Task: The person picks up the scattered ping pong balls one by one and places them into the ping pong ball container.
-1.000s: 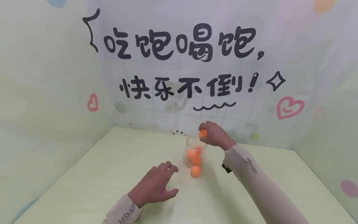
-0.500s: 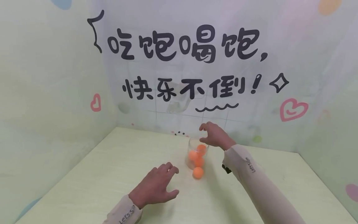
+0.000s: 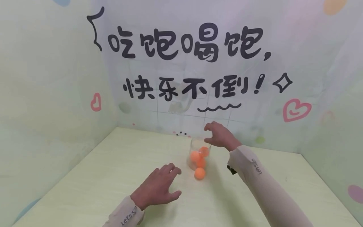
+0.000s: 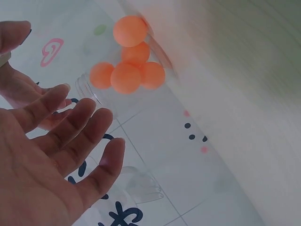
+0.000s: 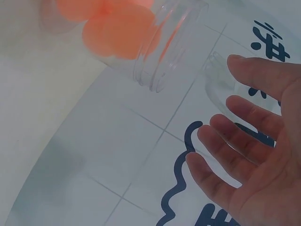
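A clear jar (image 3: 195, 144) with a threaded mouth stands upright on the table, holding several orange ping-pong balls (image 3: 195, 156). One more orange ball (image 3: 199, 173) sits on the table just in front of it. Above and right of the jar's mouth is my right hand (image 3: 221, 136), fingers loosely bent and thumb apart. In the right wrist view nothing lies between its fingers, and the jar's rim (image 5: 155, 75) is beside the fingertips. My left hand (image 3: 157, 186) hovers over the table, left of the loose ball, fingers spread and holding nothing.
The pale table (image 3: 93, 176) meets a printed back wall (image 3: 170, 123) close behind the jar. Side walls (image 3: 56, 94) enclose the table at left and right. A dark object (image 3: 232, 169) shows under the right cuff.
My right hand has let go of an orange ball over the jar's mouth, and the ball has dropped into the jar. The left hand has stayed nearly still.
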A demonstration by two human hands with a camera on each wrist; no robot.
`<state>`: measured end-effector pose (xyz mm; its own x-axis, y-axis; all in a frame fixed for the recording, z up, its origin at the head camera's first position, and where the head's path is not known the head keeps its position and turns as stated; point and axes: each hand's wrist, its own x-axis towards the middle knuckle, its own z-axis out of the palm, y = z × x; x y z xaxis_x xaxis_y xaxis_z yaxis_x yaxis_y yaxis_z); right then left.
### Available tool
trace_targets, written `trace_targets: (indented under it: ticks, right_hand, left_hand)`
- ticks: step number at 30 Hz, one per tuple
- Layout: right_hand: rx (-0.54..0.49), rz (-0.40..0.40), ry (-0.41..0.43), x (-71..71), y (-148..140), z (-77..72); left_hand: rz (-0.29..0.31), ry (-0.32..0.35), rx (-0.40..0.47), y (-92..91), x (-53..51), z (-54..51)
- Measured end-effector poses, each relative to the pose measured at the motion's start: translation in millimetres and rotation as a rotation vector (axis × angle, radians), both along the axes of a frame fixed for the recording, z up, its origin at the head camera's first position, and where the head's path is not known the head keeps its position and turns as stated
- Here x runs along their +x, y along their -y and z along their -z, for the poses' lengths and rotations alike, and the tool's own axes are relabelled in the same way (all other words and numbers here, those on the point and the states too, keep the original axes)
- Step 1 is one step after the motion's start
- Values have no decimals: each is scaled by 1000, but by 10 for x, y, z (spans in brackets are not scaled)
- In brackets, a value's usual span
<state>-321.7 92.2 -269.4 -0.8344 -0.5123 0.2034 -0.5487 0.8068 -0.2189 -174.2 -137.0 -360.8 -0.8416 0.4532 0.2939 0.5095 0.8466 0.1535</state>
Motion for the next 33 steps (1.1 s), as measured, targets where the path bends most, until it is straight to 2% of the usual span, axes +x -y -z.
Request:
trace_targets:
  ticks: [9, 21, 27, 33]
  right_hand:
    - [-41, 1, -5, 104, -139, 6]
    - [-87, 1, -69, 323, -407, 179]
    - [-90, 27, -53, 425, -489, 225]
    - [-83, 48, -25, 512, -535, 240]
  left_hand:
    - [-5, -25, -6, -16, -30, -25]
    - [-15, -43, 21, -10, -86, -30]
    - [-9, -60, 34, -7, -94, -32]
    - [-20, -28, 49, -18, -118, -9]
